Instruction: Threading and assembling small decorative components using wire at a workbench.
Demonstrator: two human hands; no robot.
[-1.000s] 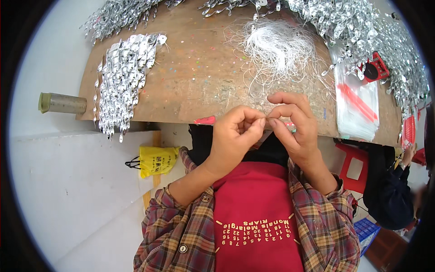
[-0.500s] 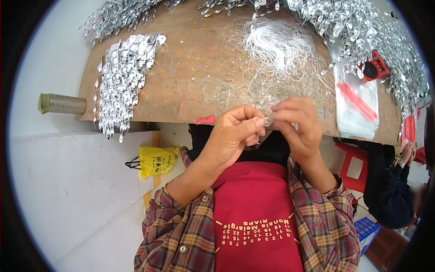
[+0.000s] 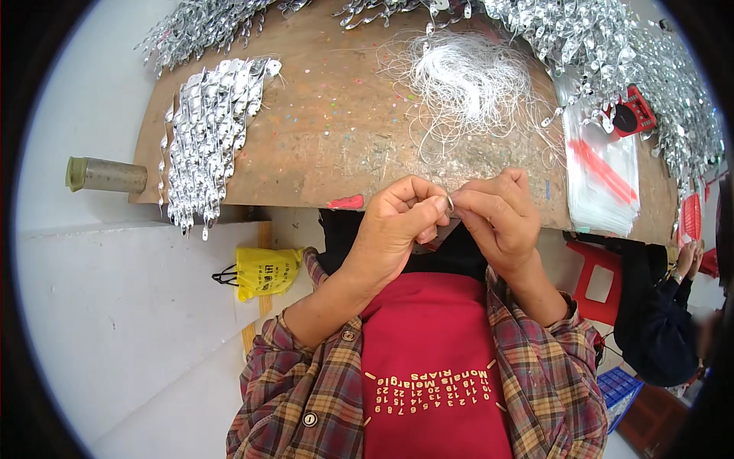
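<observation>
Just off the table's near edge, my left hand (image 3: 399, 226) is closed, thumb against forefinger, pinching a small pale ring-like loop (image 3: 449, 202). Fingertips of my right hand (image 3: 501, 218) meet it from the other side, also pinched together. Whatever else lies between the fingertips is too small to make out. Beyond my hands, a tangled heap of white string (image 3: 474, 84) spreads over the brown table (image 3: 321, 138). To the left, twisted silver metal strips (image 3: 210, 138) lie in a row and hang over the near edge.
More silver strips (image 3: 566, 46) pile along the far side. At right lie clear plastic bags (image 3: 600, 176) and a red radio (image 3: 633, 113). A metal cylinder (image 3: 111, 175) juts out at left. Below are a yellow bag (image 3: 267, 273) and red stool (image 3: 596, 283). Another person's sleeve (image 3: 665, 336) shows at right.
My right hand has come slightly closer to the left, and its fingers have drawn together at the small loop. The left hand stays nearly in place.
</observation>
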